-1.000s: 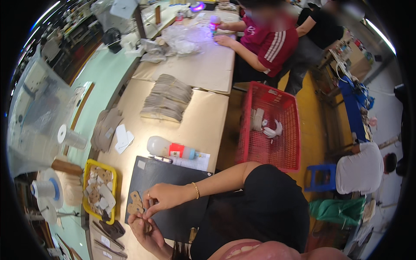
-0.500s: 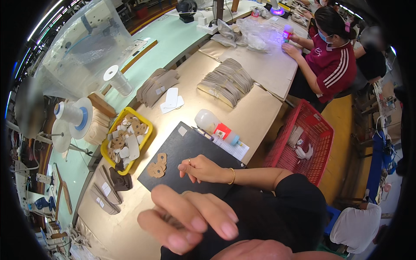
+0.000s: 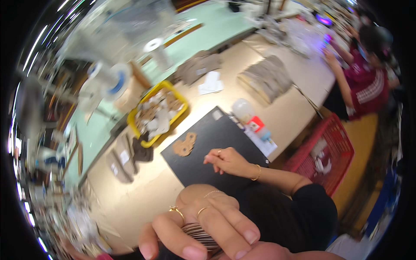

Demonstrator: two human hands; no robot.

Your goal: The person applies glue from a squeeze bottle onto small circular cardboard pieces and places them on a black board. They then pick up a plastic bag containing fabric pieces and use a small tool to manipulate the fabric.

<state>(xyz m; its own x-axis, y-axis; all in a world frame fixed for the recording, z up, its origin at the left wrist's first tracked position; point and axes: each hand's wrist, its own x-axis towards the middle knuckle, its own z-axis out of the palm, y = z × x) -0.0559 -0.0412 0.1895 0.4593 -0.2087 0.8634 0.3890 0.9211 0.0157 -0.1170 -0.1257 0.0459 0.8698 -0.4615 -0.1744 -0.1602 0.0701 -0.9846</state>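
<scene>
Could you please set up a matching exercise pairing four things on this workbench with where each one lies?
Things:
1. brown cut-out pieces
2. yellow tray
3. red basket
4. stack of thin discs

Places:
A. off the bench's right edge
B. on the black mat
C. under the left hand
D. left of the black mat

Pairs: 1-B, 2-D, 3-A, 4-C

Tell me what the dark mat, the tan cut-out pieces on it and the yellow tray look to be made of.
The dark mat looks like matte black rubber or plastic sheet: flat, no glare. The tan cut-out pieces seem to be stiff board or leather-like sheet, dull brown with clean cut edges; which one is unclear. The yellow tray looks like moulded plastic, with a smooth, uniformly bright rim.
</scene>
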